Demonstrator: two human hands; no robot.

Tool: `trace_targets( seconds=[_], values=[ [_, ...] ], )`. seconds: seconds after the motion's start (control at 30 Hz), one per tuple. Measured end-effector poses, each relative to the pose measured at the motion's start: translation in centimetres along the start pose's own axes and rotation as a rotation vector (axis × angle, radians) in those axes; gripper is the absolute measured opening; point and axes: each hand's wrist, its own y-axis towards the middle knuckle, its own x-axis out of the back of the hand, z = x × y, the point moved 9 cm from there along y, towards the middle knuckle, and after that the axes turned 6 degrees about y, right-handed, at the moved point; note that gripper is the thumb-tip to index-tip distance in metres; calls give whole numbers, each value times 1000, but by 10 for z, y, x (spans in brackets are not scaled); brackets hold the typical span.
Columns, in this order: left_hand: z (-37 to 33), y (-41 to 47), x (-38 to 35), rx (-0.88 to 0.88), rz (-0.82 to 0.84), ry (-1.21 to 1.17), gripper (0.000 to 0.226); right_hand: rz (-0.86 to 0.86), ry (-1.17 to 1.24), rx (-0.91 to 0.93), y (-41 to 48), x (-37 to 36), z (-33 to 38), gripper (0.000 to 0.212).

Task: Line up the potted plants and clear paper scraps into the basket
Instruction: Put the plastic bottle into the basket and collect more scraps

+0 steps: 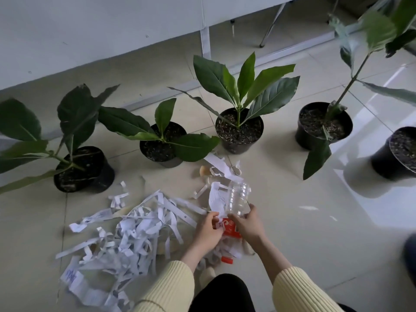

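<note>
Both left hand and right hand hold a bottle.

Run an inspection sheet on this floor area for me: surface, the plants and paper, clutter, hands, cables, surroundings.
Surface: pale tiled floor, glossy towards the right.
Job's things: five potted plants stand in a loose row, with the rightmost pot cut off by the frame. Paper scraps are heaped front left. No basket in view.
Clutter: clear plastic bottle with a red label; red cap lying on the floor.
Hands: left hand and right hand both hold the plastic bottle at its label.
Cables: nothing seen.
Surroundings: white partition behind the pots, and a metal furniture leg beyond it.
</note>
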Motion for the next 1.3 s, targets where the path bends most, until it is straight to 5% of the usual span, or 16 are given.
trace_targets(
  seconds=[0.33,0.67,0.87,1.1,1.3],
  values=[
    [-25,-9,6,-54,51,-58,25,-44,113,-20,-13,10,12,68],
    [-154,-69,14,-361,87,-113,14,-175,299,174,-84,100,92,45],
    [-276,-144,-14,-640,157,-158,16,-450,192,442,-174,220,153,29],
    [-418,-262,-87,-1000,314,-140,23,-750,185,634,-296,368,183,68],
    [-482,-346,-166,-1300,331,6,41,-1025,147,714,-373,461,153,67]
  ],
)
